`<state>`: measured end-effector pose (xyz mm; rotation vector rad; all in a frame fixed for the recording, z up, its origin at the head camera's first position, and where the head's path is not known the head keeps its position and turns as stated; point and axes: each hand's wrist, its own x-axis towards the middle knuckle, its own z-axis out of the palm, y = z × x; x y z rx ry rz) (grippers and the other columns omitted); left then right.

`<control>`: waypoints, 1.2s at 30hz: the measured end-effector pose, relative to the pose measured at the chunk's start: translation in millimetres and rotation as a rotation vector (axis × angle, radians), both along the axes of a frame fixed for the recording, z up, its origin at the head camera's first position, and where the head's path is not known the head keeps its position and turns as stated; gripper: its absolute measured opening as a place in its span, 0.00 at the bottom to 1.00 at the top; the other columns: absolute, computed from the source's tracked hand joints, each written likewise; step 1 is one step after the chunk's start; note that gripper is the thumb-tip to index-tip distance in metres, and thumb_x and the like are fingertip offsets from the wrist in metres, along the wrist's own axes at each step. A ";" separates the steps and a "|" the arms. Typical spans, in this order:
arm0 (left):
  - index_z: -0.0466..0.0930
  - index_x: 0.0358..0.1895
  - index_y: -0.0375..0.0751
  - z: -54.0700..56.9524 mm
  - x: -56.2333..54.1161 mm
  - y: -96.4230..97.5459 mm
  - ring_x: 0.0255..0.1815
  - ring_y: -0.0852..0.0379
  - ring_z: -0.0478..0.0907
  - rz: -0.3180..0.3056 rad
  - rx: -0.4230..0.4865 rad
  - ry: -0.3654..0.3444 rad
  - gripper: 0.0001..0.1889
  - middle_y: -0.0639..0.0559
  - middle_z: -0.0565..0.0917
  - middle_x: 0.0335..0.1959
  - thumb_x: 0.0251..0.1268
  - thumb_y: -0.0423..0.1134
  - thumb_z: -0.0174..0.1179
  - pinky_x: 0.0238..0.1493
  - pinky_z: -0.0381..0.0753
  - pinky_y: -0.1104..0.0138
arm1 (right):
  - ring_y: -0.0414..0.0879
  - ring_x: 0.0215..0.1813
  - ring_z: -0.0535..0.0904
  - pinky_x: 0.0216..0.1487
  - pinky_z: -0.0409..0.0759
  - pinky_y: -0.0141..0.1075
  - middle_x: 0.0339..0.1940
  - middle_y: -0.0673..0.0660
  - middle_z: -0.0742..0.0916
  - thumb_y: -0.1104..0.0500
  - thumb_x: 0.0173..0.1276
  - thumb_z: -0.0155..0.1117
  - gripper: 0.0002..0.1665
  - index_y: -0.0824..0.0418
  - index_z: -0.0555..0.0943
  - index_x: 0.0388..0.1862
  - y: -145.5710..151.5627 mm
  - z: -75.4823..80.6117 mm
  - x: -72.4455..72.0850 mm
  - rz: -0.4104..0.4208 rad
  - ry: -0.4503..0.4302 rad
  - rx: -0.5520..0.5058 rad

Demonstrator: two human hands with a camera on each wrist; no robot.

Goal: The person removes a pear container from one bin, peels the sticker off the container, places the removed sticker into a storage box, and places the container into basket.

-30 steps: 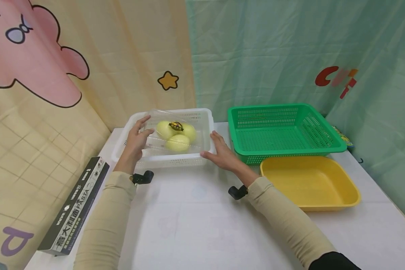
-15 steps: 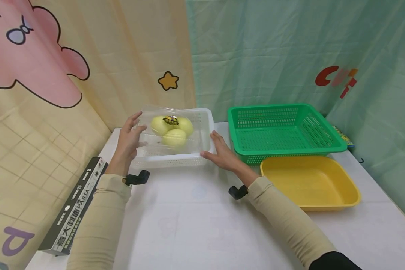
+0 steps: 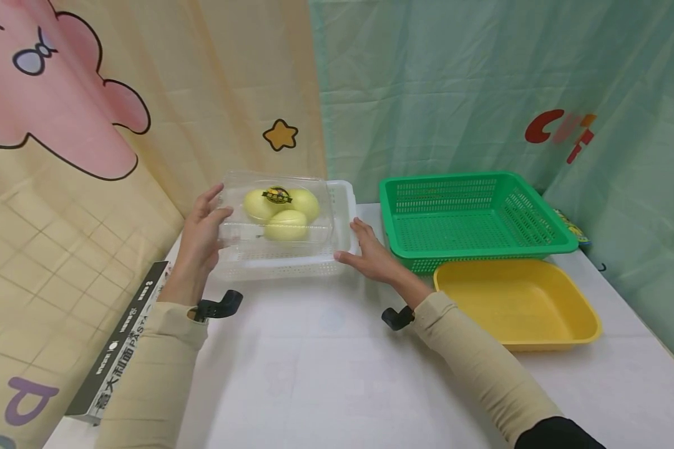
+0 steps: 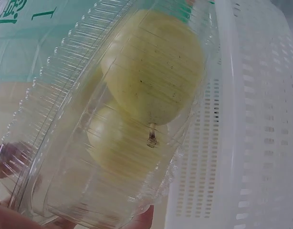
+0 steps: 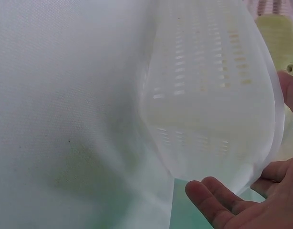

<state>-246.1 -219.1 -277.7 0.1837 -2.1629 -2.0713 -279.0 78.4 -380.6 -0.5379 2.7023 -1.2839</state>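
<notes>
A clear plastic clamshell box with a dark and yellow label holds three pale yellow pears. My left hand grips the box by its left end, raised over the left part of a white slotted basket. In the left wrist view, one pear shows a short brown stem through the ridged plastic. My right hand holds the basket's front right corner. The right wrist view shows its thumb at the rim and its fingers against the outer wall. The box hides much of the basket's inside.
A green slotted basket stands to the right, with a yellow tub in front of it. At the left edge lies a long black pasta box, partly behind the left sleeve. Curtains border the white table.
My left hand has moved left and slightly up with the box of pears, from within the white basket to above its left side. The right hand and the basket have stayed put.
</notes>
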 end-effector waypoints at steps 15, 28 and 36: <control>0.57 0.71 0.67 11.6 30.9 -2.0 0.70 0.49 0.56 -0.097 0.151 0.005 0.28 0.55 0.46 0.78 0.71 0.38 0.48 0.66 0.60 0.40 | 0.60 0.72 0.63 0.68 0.67 0.51 0.79 0.55 0.48 0.44 0.64 0.60 0.51 0.58 0.45 0.77 4.5 1.2 -2.6 0.028 -0.020 -0.031; 0.56 0.72 0.59 6.3 61.1 -2.7 0.61 0.57 0.66 -0.185 0.234 0.069 0.31 0.49 0.54 0.74 0.68 0.36 0.54 0.45 0.83 0.66 | 0.58 0.71 0.63 0.67 0.69 0.51 0.78 0.56 0.49 0.51 0.67 0.57 0.44 0.57 0.48 0.76 3.2 0.7 -3.7 0.021 -0.004 -0.023; 0.55 0.73 0.55 -0.5 80.8 5.0 0.60 0.60 0.67 -0.219 0.270 0.083 0.32 0.51 0.54 0.72 0.68 0.33 0.52 0.47 0.82 0.69 | 0.59 0.71 0.63 0.67 0.70 0.51 0.78 0.56 0.49 0.47 0.65 0.61 0.48 0.56 0.48 0.76 5.0 0.8 -4.4 0.028 -0.007 -0.049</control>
